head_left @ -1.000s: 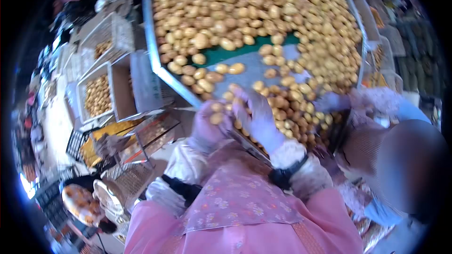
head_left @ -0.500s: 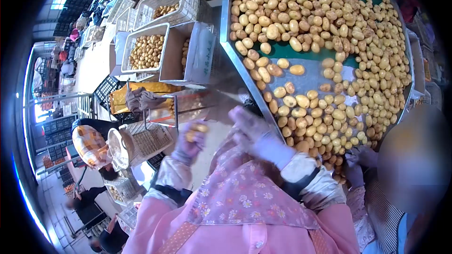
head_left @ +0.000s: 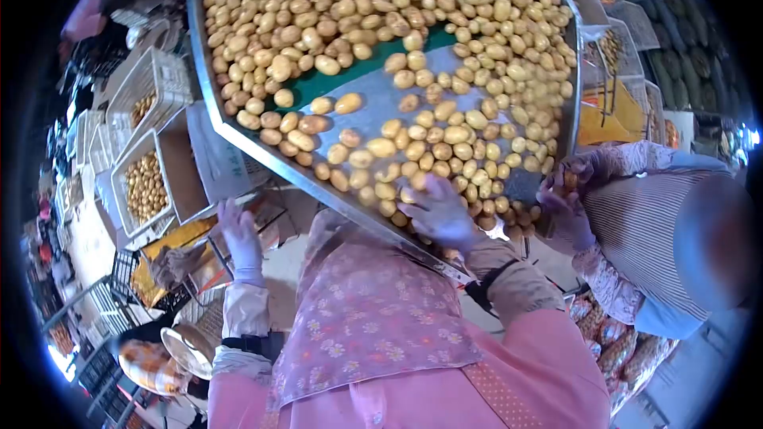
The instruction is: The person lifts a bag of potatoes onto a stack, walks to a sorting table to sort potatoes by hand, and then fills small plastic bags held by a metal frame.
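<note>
Evidently, partway: some potatoes (head_left: pixel 146 187) in crate (head_left: pixel 133 152), far left. Left hand (head_left: pixel 240 234) open, nothing visible in it, clear of table (head_left: pixel 278 167). Potato heap (head_left: pixel 381 12) covers most of table; plenty left, apparently. Right hand (head_left: pixel 441 214) touching potatoes, near edge; grip cannot be told. Co-worker's hands (head_left: pixel 566 210) beyond.

A head-worn camera looks forward and down over the table (head_left: pixel 274 164).
</note>
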Motion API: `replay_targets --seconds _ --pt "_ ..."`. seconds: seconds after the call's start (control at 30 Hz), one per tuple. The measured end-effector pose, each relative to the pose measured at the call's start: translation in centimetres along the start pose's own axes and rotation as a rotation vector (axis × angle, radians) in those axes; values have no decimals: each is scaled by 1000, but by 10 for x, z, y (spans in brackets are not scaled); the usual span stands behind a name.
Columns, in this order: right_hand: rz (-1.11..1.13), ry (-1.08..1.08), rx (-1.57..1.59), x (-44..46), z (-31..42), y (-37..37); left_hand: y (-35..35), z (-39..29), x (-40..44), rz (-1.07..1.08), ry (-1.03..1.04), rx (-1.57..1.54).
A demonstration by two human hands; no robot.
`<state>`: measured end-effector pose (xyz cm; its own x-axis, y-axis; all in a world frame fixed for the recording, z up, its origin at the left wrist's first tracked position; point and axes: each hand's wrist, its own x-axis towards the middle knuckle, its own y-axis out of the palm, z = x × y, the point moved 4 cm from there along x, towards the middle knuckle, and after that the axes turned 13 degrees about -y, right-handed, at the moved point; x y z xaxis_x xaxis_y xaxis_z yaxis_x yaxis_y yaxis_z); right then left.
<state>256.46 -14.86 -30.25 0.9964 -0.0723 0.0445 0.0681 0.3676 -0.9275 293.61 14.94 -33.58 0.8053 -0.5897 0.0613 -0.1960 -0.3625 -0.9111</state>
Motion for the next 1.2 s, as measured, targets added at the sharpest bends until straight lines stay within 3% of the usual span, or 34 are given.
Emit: replay_targets --seconds 0.03,0.07,0.1,0.13,0.17,0.23,0.27,0.3,0.37,0.4,0.43,0.47,0.5,0.53,0.57,0.6,0.63,0.7,0.73,0.77,0.8,0.83,0.9,0.93,0.97,1.0,1.07,1.1,1.17,1.2 --pt "32 118 20 -16 -14 -8 -21 -90 20 -3 50 -104" --pt "38 129 16 -25 -19 -10 -21 -130 34 27 134 -144" --pt "-66 304 -79 -37 -29 -15 -14 -158 45 58 219 -185" --pt "-173 477 -182 -47 -38 -21 1 -181 59 132 225 -269" --pt "-167 486 -190 -38 -32 -24 16 -202 70 208 227 -350" --pt "240 501 -88 -8 -8 -13 61 -232 84 264 225 -281" --pt "73 53 -67 -23 5 -5 80 -263 68 428 273 25" --pt "44 30 37 -33 -23 -27 101 -296 56 585 326 332" --pt "260 589 347 -29 -86 -27 76 -325 22 653 544 410" --pt "-78 404 280 -41 -126 -21 77 -322 14 663 544 410" --pt "-402 382 355 -2 -158 -63 85 -320 3 792 654 340" --pt "-282 408 101 46 -180 -121 94 -319 -3 917 762 266" --pt "-359 513 213 81 -214 -148 106 -314 5 922 764 267" --pt "-474 293 -88 103 -272 -144 114 -311 20 876 750 1" --pt "-569 409 -114 131 -294 -159 119 -314 38 820 723 -262" --pt "-776 375 -208 149 -326 -158 76 -369 89 1210 263 264" --pt "-584 618 -49 163 -353 -135 110 -337 108 777 406 -282" --pt "-418 734 -523 193 -289 -121 98 -362 176 251 537 -238" --pt "-409 642 -236 180 -290 -106 104 -369 203 348 371 -364" --pt "-396 548 51 159 -289 -87 100 -386 225 202 373 -300" --pt "-315 352 -81 131 -269 -79 118 -395 239 184 445 -235" --pt "-349 336 -181 105 -237 -94 131 -401 246 153 516 -174" --pt "-390 525 -273 43 -212 -77 138 -412 212 318 554 172" --pt "-297 653 -440 7 -192 -33 149 -403 192 299 541 66" --pt "-334 893 -225 5 -156 -38 156 -390 166 308 584 221" --pt "-109 782 -22 9 -117 -43 150 -386 142 478 603 265" --pt "-55 493 18 -6 -51 -36 136 -363 102 541 569 170" --pt "-57 502 15 -13 -51 -35 127 -351 81 576 573 211" --pt "-45 817 625 -32 -68 -22 103 -327 54 635 633 226" --pt "-416 912 502 -26 -81 -39 92 -317 42 706 640 217"
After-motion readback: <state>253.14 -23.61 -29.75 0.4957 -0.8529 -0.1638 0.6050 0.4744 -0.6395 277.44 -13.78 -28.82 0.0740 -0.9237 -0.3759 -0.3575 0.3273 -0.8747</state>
